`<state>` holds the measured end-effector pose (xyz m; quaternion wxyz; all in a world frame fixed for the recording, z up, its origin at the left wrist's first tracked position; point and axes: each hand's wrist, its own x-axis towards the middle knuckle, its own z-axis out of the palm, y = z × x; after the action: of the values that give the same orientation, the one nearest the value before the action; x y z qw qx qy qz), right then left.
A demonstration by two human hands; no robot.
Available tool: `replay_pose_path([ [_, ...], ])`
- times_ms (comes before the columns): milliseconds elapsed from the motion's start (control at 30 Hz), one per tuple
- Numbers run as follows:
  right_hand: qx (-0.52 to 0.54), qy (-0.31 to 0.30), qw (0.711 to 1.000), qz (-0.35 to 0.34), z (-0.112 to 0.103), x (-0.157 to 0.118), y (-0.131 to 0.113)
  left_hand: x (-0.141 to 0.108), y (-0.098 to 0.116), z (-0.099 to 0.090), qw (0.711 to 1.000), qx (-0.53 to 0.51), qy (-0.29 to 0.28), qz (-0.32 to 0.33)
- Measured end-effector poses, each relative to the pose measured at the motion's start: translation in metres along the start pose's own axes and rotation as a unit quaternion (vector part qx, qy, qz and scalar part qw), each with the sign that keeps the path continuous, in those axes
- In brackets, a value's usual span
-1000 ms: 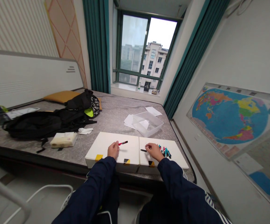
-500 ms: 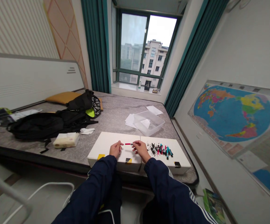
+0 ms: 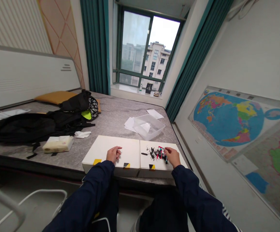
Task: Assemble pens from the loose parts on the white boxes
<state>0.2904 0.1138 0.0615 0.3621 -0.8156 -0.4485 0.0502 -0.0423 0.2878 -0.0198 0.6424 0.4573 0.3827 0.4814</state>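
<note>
My left hand [image 3: 113, 154] rests on the left white box lid [image 3: 127, 146], fingers curled, holding nothing visible. My right hand [image 3: 172, 157] is on the right white box lid [image 3: 162, 171], its fingertips at the edge of a heap of markers and black caps [image 3: 156, 153]. Red, teal and black markers lie mixed in that heap. Whether those fingers hold a marker is hidden. One small black piece [image 3: 144, 154] lies apart, left of the heap. Yellow-and-black tape marks [image 3: 126, 165] sit along the front of the lids.
Behind the lids on the grey mattress stand a clear plastic box [image 3: 149, 127] and loose white papers [image 3: 130, 124]. A black backpack [image 3: 24, 128] and a tissue pack [image 3: 58, 144] lie to the left. A white chair frame [image 3: 33, 201] sits below.
The red marker between my hands is gone from there. My left hand has drawn back left, and my right hand has moved right onto the heap. The view has shifted slightly.
</note>
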Motion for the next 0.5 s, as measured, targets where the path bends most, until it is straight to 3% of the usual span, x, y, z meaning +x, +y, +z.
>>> replay_pose_path([
  [100, -0.138, -0.001, 0.990, -0.038, -0.005, 0.001, 0.006, 0.000, -0.002, 0.000, 0.998, 0.055, -0.002, 0.020],
  [200, -0.219, -0.016, 0.975, -0.030, -0.005, -0.002, 0.006, -0.001, -0.002, 0.001, 0.997, 0.075, -0.005, 0.025],
  [333, -0.269, -0.022, 0.963, -0.020, 0.002, -0.010, 0.005, -0.001, -0.003, 0.002, 0.997, 0.078, 0.001, 0.010],
  [500, -0.274, -0.028, 0.959, -0.061, 0.012, -0.018, 0.005, 0.001, -0.004, 0.003, 0.998, 0.058, 0.001, -0.014],
])
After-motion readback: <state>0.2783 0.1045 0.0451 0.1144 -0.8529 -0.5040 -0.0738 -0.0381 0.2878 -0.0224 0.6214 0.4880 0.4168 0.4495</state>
